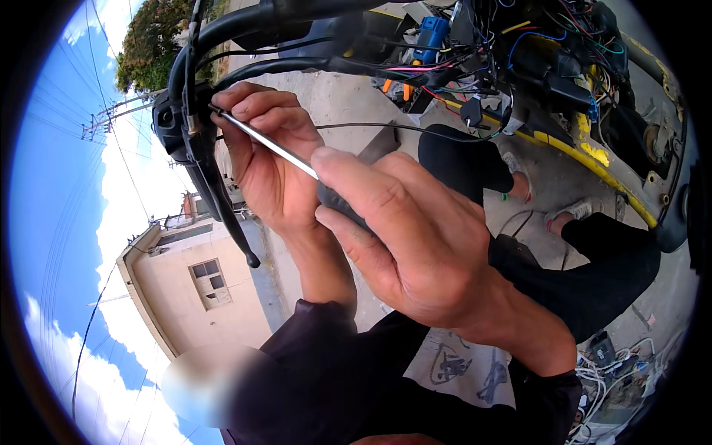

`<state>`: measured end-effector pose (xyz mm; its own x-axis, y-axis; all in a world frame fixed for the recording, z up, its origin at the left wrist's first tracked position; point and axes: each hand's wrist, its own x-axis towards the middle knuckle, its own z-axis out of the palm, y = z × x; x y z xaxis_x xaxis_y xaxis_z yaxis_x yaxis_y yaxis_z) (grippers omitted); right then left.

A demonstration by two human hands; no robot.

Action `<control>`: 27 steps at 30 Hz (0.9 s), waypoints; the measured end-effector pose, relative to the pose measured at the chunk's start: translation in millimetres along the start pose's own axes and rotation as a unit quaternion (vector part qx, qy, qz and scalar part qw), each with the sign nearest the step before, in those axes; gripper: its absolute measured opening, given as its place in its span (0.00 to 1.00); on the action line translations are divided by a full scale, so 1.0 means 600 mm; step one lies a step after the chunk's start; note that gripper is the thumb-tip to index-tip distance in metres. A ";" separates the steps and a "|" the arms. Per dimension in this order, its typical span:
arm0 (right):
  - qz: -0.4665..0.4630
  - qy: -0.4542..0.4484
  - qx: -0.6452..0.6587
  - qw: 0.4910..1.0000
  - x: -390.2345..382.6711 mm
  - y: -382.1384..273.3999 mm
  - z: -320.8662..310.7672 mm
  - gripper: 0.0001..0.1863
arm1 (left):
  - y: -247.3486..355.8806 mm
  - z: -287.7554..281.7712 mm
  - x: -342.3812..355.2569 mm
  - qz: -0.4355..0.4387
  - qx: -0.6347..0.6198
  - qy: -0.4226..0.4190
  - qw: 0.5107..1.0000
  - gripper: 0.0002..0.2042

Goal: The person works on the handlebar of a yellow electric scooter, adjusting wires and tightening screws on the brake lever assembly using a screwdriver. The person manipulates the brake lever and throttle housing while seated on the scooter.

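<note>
My right hand (415, 245) grips the dark handle (337, 199) of a screwdriver, its steel shaft (274, 145) slanting up to the left toward a black handlebar control (167, 126) with a lever (226, 211). My left hand (271, 163) is beside that control, fingers curled around the screwdriver's tip end; what exactly they pinch there is hidden. Black cables (259, 70) run along and past the handlebar above both hands.
At top right is a yellow-and-black vehicle frame (608, 185) with bundled wires, a blue tool (432, 41) and orange handles (407, 91). Tangled white cables (608, 371) lie lower right on the pavement (356, 104). A pale building (193, 289) stands at left.
</note>
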<state>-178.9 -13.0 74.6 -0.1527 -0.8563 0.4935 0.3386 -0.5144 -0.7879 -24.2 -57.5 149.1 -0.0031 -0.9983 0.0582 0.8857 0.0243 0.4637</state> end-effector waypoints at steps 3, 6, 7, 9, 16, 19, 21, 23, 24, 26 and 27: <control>-0.010 -0.006 -0.008 1.000 0.010 -0.001 0.005 0.27 | 0.006 0.002 0.004 -0.004 -0.028 0.015 0.999 0.08; -0.026 -0.007 -0.032 0.999 0.015 -0.002 0.009 0.26 | 0.007 0.002 0.005 -0.011 -0.034 0.016 0.999 0.08; -0.028 -0.008 -0.039 0.999 0.014 -0.004 0.009 0.26 | 0.007 0.004 0.005 -0.009 -0.042 0.015 0.999 0.09; -0.038 -0.012 -0.052 0.998 0.016 -0.007 0.009 0.26 | 0.005 0.006 0.005 -0.006 -0.061 0.013 0.998 0.09; -0.088 -0.037 -0.140 0.986 0.031 -0.027 0.005 0.26 | 0.000 0.012 0.004 -0.013 -0.106 0.018 0.994 0.10; -0.125 -0.052 -0.211 0.968 0.033 -0.039 0.004 0.24 | -0.004 0.017 0.000 -0.012 -0.105 0.019 0.994 0.10; -0.140 -0.068 -0.240 0.958 0.030 -0.042 0.004 0.24 | -0.002 0.015 -0.002 -0.011 -0.102 0.023 0.994 0.10; -0.126 -0.080 -0.239 0.959 0.026 -0.047 0.005 0.23 | 0.001 0.014 -0.004 -0.007 -0.104 0.026 0.994 0.11; -0.103 -0.082 -0.220 0.966 0.023 -0.049 0.006 0.23 | 0.004 0.012 -0.005 -0.006 -0.092 0.025 0.995 0.11; -0.059 -0.070 -0.170 0.981 0.025 -0.047 0.009 0.22 | 0.005 0.015 -0.003 -0.008 -0.065 0.029 0.997 0.11; -0.035 -0.055 -0.138 0.988 0.024 -0.044 0.012 0.21 | 0.002 0.018 -0.003 -0.008 -0.062 0.031 0.998 0.10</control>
<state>-183.5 -11.5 105.0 -0.0606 -0.8154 0.5757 0.0619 -0.5787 -0.8132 -27.9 -55.0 159.1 0.0075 -1.0000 -0.0044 0.9362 0.0055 0.3515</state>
